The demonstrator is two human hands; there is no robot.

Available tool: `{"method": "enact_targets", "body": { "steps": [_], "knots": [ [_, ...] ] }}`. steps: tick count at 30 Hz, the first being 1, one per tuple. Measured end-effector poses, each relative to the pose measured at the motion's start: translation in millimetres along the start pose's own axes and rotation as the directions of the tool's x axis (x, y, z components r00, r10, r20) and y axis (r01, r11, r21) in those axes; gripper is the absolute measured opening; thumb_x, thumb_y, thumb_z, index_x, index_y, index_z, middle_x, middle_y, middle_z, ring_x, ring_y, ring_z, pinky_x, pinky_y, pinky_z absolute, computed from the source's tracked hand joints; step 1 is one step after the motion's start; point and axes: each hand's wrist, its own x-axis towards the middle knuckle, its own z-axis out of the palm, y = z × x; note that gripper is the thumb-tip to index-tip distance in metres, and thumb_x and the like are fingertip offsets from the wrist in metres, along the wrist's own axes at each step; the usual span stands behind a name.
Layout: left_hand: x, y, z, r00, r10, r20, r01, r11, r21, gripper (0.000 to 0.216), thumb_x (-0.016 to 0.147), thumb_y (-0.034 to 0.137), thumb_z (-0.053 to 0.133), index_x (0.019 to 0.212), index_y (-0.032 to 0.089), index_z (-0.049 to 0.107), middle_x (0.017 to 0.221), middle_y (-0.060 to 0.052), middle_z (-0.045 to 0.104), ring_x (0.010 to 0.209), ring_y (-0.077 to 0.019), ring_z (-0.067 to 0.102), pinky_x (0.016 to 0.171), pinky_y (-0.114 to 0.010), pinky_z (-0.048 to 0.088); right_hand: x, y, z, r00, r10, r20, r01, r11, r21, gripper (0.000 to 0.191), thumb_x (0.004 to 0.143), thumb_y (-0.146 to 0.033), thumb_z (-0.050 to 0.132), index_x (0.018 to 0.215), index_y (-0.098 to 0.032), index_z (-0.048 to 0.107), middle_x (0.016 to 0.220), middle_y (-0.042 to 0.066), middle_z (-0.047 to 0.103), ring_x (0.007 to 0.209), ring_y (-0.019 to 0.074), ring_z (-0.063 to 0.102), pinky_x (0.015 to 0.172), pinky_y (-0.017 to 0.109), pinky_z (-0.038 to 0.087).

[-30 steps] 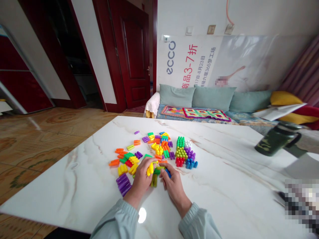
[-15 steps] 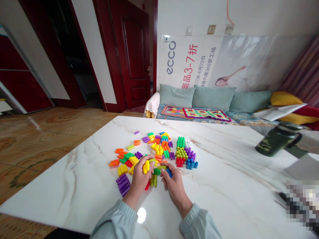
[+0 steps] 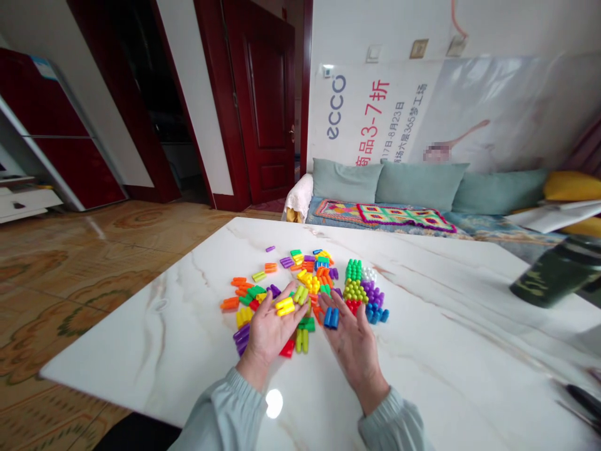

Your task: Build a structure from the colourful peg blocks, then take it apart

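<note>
My left hand (image 3: 275, 326) is palm up over the near side of a pile, fingers stretched. It holds a yellow bullet-shaped plastic block (image 3: 284, 306) and a lime-green block (image 3: 300, 294) on its fingers. My right hand (image 3: 353, 338), also palm up with fingers spread, holds a blue block (image 3: 331, 317) at its fingers. Between the hands lie a lime-green block (image 3: 302, 341), a green block (image 3: 307, 324) and a red block (image 3: 287, 349). Purple blocks (image 3: 241, 339) sit left of my left wrist, partly hidden by it.
Sorted clusters of green (image 3: 354, 270), lime (image 3: 355, 290), purple (image 3: 372, 293) and blue (image 3: 377, 313) blocks stand behind my right hand. Loose orange blocks (image 3: 230, 304) lie at the left. A dark green mug (image 3: 554, 272) is on the marble-patterned table (image 3: 188, 338) at the right.
Both hands have turned palm up and their fingers have unfolded, showing the yellow, lime and blue blocks. The hands are slightly further apart. The camera view has shifted left.
</note>
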Motion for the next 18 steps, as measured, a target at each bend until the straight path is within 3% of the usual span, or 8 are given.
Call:
{"method": "enact_targets", "body": {
  "steps": [6, 10, 12, 14, 16, 18],
  "knots": [
    [1, -4, -1, 0.985, 0.17, 0.035, -0.173, 0.938, 0.299, 0.06, 0.09, 0.056, 0.048, 0.132, 0.016, 0.06, 0.147, -0.013, 0.052, 0.145, -0.0298, 0.035, 0.119, -0.049, 0.03, -1, 1, 3, 0.998, -0.048, 0.051, 0.051, 0.997, -0.059, 0.073, 0.088, -0.079, 0.035, 0.13, -0.028, 0.064, 0.153, 0.005, 0.046, 0.147, 0.0241, 0.032, 0.123, 0.046, 0.017],
    [0, -9, -2, 0.946, 0.311, 0.09, -0.31, 0.792, 0.526, 0.047, 0.091, 0.046, 0.05, 0.128, 0.021, 0.064, 0.141, -0.009, 0.057, 0.143, -0.0265, 0.039, 0.121, -0.048, 0.027, -2, 4, 3, 0.993, -0.098, 0.072, 0.105, 0.989, -0.1, 0.068, 0.09, -0.077, 0.036, 0.13, -0.029, 0.063, 0.148, 0.006, 0.052, 0.144, 0.025, 0.038, 0.121, 0.047, 0.02],
    [-3, -10, -2, 0.921, 0.36, 0.147, -0.362, 0.655, 0.663, 0.039, 0.093, 0.04, 0.051, 0.126, 0.025, 0.064, 0.139, -0.008, 0.059, 0.139, -0.0254, 0.044, 0.119, -0.048, 0.032, -2, 6, 0, 0.987, -0.16, 0.03, 0.162, 0.976, -0.148, 0.064, 0.09, -0.074, 0.04, 0.126, -0.027, 0.065, 0.141, 0.008, 0.059, 0.138, 0.0265, 0.045, 0.118, 0.047, 0.026],
    [-7, -11, -1, 0.877, 0.403, 0.26, -0.434, 0.434, 0.789, 0.03, 0.093, 0.034, 0.054, 0.117, 0.024, 0.069, 0.13, -0.01, 0.064, 0.131, -0.0269, 0.051, 0.114, -0.049, 0.039, -2, 8, -3, 0.973, -0.227, -0.049, 0.21, 0.95, -0.232, 0.059, 0.091, -0.071, 0.044, 0.118, -0.024, 0.068, 0.128, 0.009, 0.067, 0.125, 0.0274, 0.057, 0.11, 0.046, 0.037],
    [-11, -13, 1, 0.82, 0.396, 0.414, -0.507, 0.165, 0.846, 0.021, 0.092, 0.027, 0.055, 0.103, 0.023, 0.073, 0.11, -0.011, 0.072, 0.115, -0.0273, 0.061, 0.104, -0.048, 0.047, -3, 11, -8, 0.951, -0.287, -0.111, 0.234, 0.909, -0.346, 0.056, 0.093, -0.068, 0.044, 0.109, -0.021, 0.07, 0.111, 0.01, 0.072, 0.103, 0.0252, 0.066, 0.092, 0.041, 0.048],
    [-14, -17, 3, 0.787, 0.325, 0.524, -0.538, -0.052, 0.841, 0.021, 0.092, 0.023, 0.053, 0.097, 0.022, 0.074, 0.095, -0.01, 0.073, 0.102, -0.0255, 0.065, 0.096, -0.045, 0.051, -4, 14, -12, 0.925, -0.358, -0.126, 0.268, 0.851, -0.451, 0.054, 0.095, -0.065, 0.043, 0.101, -0.019, 0.072, 0.092, 0.009, 0.073, 0.077, 0.0198, 0.066, 0.072, 0.034, 0.051]
  ]
}}
